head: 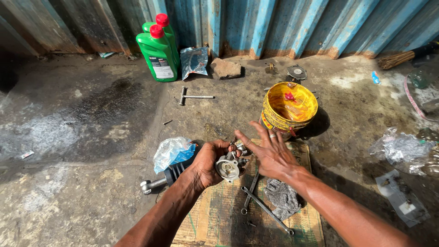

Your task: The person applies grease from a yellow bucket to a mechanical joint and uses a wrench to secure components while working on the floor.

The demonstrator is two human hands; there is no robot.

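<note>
Two hands over a sheet of cardboard, one small carburetor between them

The left hand point(208, 162) is closed around a single grey metal carburetor point(228, 168), held just above the cardboard point(215, 215); the right hand point(270, 153) is spread flat, fingers apart, gripping nothing, just beside the part. Counted: two crossed wrenches point(263, 206) and one grey rag point(282, 197) on the cardboard, one shock absorber point(167, 177) under one crumpled blue plastic bag point(171, 152), one yellow bucket point(289, 106), two green oil bottles point(159, 52) with red caps, one T-handle wrench point(194, 96), one flat stone point(225, 68). The floor point(82, 128) is stained, oil-darkened concrete; behind it runs a rusting blue corrugated metal wall point(283, 23)
</note>
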